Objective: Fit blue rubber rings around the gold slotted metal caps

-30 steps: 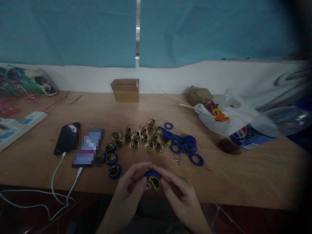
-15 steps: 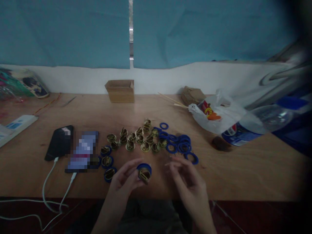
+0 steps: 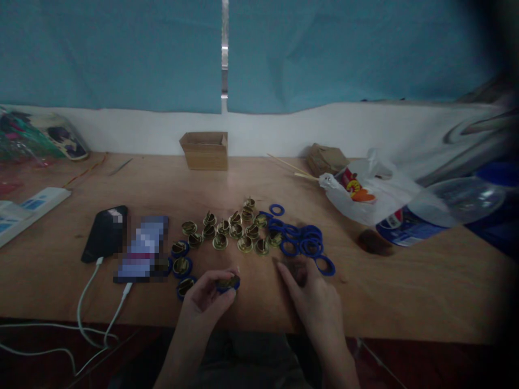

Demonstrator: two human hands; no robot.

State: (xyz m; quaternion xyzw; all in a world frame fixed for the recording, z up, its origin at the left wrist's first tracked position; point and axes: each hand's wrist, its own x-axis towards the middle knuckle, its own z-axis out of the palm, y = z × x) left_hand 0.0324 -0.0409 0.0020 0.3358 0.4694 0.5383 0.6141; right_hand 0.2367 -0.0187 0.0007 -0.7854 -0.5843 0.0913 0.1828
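Between the thumb and fingers of my left hand (image 3: 208, 297) is a brass-coloured round metal piece with a blue ring (image 3: 227, 283) around it, held tilted above the table's front part. My right hand (image 3: 318, 294) has its fingers curved and its thumb apart, with nothing visible in it; it is close to a pile of loose blue rings (image 3: 311, 247). Several brass-coloured round pieces (image 3: 220, 241) with upright metal strips stand in the middle of the wooden table. Left of them, near my left hand, are several such pieces fitted with blue rings (image 3: 182, 266).
Two phones, a dark one (image 3: 105, 232) and one with a lit screen (image 3: 141, 248), lie at the left on white cables (image 3: 79, 302). A power strip (image 3: 36, 210) is beyond them. A cardboard box (image 3: 206, 156) stands at the back. A plastic bag (image 3: 381, 194) and bottle (image 3: 421, 216) lie at the right.
My left hand has turned the ringed brass piece edge-on and moved slightly left. My right hand has moved a little towards the blue rings. The view has shifted slightly.
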